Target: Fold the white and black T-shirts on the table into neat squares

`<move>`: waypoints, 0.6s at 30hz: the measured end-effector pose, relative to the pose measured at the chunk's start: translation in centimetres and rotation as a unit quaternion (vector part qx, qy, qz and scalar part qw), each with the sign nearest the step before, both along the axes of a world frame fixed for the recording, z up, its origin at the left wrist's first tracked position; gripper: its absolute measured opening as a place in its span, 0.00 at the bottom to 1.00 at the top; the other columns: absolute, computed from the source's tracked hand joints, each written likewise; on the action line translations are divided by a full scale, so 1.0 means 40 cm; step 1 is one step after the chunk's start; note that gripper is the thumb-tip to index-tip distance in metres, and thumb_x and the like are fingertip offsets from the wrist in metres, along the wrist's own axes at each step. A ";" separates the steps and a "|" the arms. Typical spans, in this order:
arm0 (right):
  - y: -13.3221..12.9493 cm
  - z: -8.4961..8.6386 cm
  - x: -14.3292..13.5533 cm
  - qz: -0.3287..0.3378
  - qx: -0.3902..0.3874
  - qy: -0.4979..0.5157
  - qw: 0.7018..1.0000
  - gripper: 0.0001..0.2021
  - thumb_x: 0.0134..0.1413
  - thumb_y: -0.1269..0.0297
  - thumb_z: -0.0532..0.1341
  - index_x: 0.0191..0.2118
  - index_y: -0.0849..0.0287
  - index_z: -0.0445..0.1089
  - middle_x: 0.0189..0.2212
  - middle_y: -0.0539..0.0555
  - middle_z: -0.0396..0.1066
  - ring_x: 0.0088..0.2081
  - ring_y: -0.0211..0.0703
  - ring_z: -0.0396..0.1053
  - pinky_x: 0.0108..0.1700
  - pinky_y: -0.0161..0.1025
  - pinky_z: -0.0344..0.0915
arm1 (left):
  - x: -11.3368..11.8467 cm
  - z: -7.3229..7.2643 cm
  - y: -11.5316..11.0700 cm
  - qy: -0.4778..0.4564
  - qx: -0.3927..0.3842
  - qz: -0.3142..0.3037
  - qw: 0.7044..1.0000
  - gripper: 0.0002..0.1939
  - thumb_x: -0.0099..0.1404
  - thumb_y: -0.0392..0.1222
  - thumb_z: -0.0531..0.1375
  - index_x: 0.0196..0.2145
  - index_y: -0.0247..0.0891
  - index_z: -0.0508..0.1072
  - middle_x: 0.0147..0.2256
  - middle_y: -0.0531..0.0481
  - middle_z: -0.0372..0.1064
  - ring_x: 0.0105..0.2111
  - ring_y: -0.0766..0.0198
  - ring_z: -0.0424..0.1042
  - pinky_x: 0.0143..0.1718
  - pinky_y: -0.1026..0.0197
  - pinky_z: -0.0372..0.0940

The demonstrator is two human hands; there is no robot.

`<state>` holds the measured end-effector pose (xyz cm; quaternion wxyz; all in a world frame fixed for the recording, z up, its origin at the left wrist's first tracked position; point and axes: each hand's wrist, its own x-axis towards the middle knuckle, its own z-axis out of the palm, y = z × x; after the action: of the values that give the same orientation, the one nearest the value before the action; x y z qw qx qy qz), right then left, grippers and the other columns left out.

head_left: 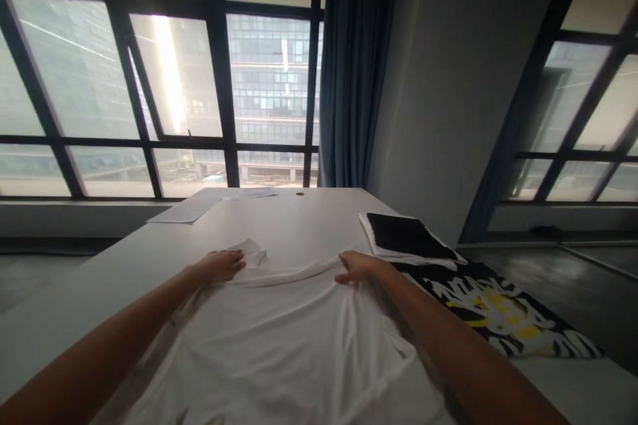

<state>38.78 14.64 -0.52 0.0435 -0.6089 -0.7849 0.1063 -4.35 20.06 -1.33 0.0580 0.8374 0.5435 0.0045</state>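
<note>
A white cloth garment [294,345] spreads over the near part of the white table, wrinkled, its far edge pulled fairly straight between my hands. At that edge's left end, my left hand [222,265] grips the fabric, with a crumpled bit of white cloth sticking out beyond the fingers. My right hand [359,267] pinches the same edge at its right end, thumb and fingers on the cloth. The garment's lower part runs out of the bottom of the view.
Folded white and black cloths [411,236] lie right of my right hand. Nearer is a black cloth with white and yellow print [503,315]. Papers [187,211] rest on the white table [299,226] at the far left. Windows and a curtain stand behind.
</note>
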 end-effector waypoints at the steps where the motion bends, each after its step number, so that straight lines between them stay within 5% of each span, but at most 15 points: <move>1: 0.011 -0.004 0.004 -0.001 -0.019 0.002 1.000 0.42 0.42 0.44 0.69 0.61 0.63 0.65 0.60 0.67 0.65 0.60 0.59 0.64 0.60 0.46 0.61 | -0.008 -0.005 0.026 0.009 -0.004 0.015 1.000 0.31 0.69 0.57 0.47 0.62 0.39 0.66 0.65 0.38 0.58 0.64 0.45 0.58 0.62 0.39 0.52; 4: 0.038 -0.012 0.007 -0.027 -0.053 0.001 0.998 0.47 0.44 0.42 0.68 0.66 0.62 0.57 0.67 0.67 0.53 0.66 0.59 0.54 0.64 0.48 0.55 | -0.039 -0.006 0.104 0.037 -0.009 0.077 0.996 0.33 0.70 0.58 0.45 0.64 0.37 0.63 0.67 0.33 0.51 0.65 0.39 0.53 0.60 0.27 0.46; 8: 0.039 -0.019 -0.017 -0.111 -0.021 -0.030 0.993 0.41 0.59 0.40 0.55 0.70 0.60 0.47 0.71 0.64 0.39 0.71 0.57 0.38 0.67 0.58 0.42 | -0.043 0.008 0.153 0.050 0.038 0.125 0.990 0.32 0.70 0.54 0.43 0.65 0.35 0.62 0.68 0.32 0.48 0.67 0.38 0.49 0.60 0.24 0.40; 11: -0.009 -0.023 -0.032 -0.106 0.026 -0.055 0.992 0.35 0.63 0.45 0.51 0.69 0.60 0.52 0.71 0.64 0.43 0.70 0.57 0.40 0.67 0.60 0.38 | -0.025 0.006 0.106 0.069 0.128 0.110 0.983 0.27 0.69 0.50 0.47 0.61 0.38 0.67 0.64 0.35 0.59 0.63 0.42 0.58 0.62 0.30 0.39; 14: -0.076 -0.026 -0.024 -0.061 0.021 -0.056 0.996 0.34 0.61 0.46 0.55 0.67 0.58 0.56 0.69 0.64 0.47 0.69 0.59 0.45 0.66 0.59 0.42 | -0.027 -0.028 0.017 0.052 0.112 0.091 0.988 0.29 0.68 0.58 0.47 0.58 0.41 0.70 0.58 0.36 0.67 0.56 0.40 0.67 0.59 0.34 0.50; 18: -0.111 -0.039 -0.009 -0.066 -0.035 -0.031 0.997 0.38 0.61 0.41 0.52 0.69 0.57 0.51 0.71 0.63 0.42 0.70 0.63 0.41 0.64 0.63 0.45 | -0.062 -0.085 -0.052 0.021 0.029 0.120 0.992 0.40 0.66 0.68 0.44 0.66 0.41 0.60 0.67 0.34 0.50 0.64 0.32 0.53 0.55 0.31 0.55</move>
<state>38.44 10.22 -2.06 0.0043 -0.6638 -0.7395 0.1117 -6.85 17.96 -4.72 0.0207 0.7674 0.6407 0.0096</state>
